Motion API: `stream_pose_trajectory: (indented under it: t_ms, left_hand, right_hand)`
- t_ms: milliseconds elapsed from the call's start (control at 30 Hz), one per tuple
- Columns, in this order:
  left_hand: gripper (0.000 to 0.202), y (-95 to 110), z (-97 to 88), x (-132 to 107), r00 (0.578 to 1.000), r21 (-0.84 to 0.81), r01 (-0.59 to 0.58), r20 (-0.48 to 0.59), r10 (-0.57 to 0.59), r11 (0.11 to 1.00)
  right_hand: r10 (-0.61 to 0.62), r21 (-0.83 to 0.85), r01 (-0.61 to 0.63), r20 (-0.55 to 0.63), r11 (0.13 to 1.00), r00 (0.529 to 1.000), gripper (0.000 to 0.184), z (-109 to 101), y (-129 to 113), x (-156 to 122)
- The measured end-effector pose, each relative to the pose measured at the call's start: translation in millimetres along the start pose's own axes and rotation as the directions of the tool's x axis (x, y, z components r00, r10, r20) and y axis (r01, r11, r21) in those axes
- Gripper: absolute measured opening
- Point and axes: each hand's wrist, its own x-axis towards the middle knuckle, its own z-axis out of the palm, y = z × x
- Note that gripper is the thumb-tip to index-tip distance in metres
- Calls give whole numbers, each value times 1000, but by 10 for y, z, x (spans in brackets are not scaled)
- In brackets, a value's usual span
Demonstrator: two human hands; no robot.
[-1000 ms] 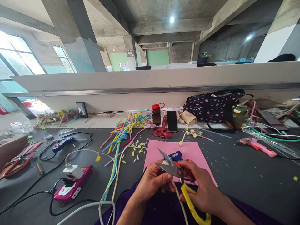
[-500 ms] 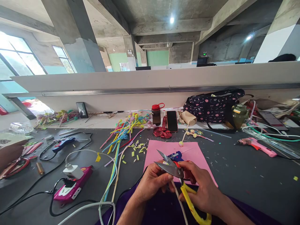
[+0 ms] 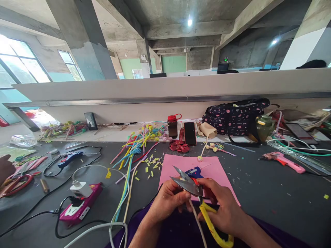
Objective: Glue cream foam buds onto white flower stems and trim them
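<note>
My right hand is closed on scissors with yellow-wrapped handles, their blades apart and pointing up and left. Across from it, my left hand pinches a thin cream cord that hangs down towards my lap. The cord's upper end is mostly hidden behind the blades and fingers. Just beyond both hands, a blue glue gun lies on a pink sheet, partly covered by the scissors.
Left of the sheet lie small yellow cut pieces and a bundle of coloured cords. A purple power strip with cables stands nearer left. A pink glue gun lies right. Another person's hand is at far left by red-handled scissors.
My hands, the scissors and the cord look almost still. At the far left, the other person's hand has drawn back leftward, uncovering more of the red-handled scissors and nearby pieces.
</note>
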Motion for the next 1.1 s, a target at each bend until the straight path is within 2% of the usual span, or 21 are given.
stream_pose_trajectory:
  t_ms: [167, 467, 667, 733, 900, 1033, 1100]
  left_hand:
    - [23, -2, -12, -7, 1000, 3, -3, -7, 3, 1000]
    - [25, 15, -16, -4, 1000, 17, -12, -1, 12, 1000]
    - [19, 12, -19, -3, 999, -21, -47, -9, 47, 999]
    - [18, 12, -23, -1, 998, -35, -55, -9, 55, 998]
    - [18, 11, -46, 10, 998, -88, -47, 42, 51, 995]
    - [18, -3, -64, 23, 996, -151, -37, 72, 48, 988]
    - [17, -13, -67, 29, 995, -179, -29, 91, 46, 983]
  right_hand:
    - [3, -29, -3, -12, 1000, 1000, 74, 5, 16, -7]
    - [-16, -17, 16, -24, 1000, 1000, 66, -15, 2, -10]
    - [-83, -20, 82, -54, 996, 995, 61, 1, 59, 13]
    - [-63, -15, 62, -63, 998, 996, 59, -12, 43, 16]
    - [117, 149, -115, -7, 982, 993, 50, -128, -131, 10]
    - [175, 371, -176, 36, 912, 984, 49, -197, -243, 14]
    - [195, 397, -194, 40, 897, 980, 49, -195, -251, 14]
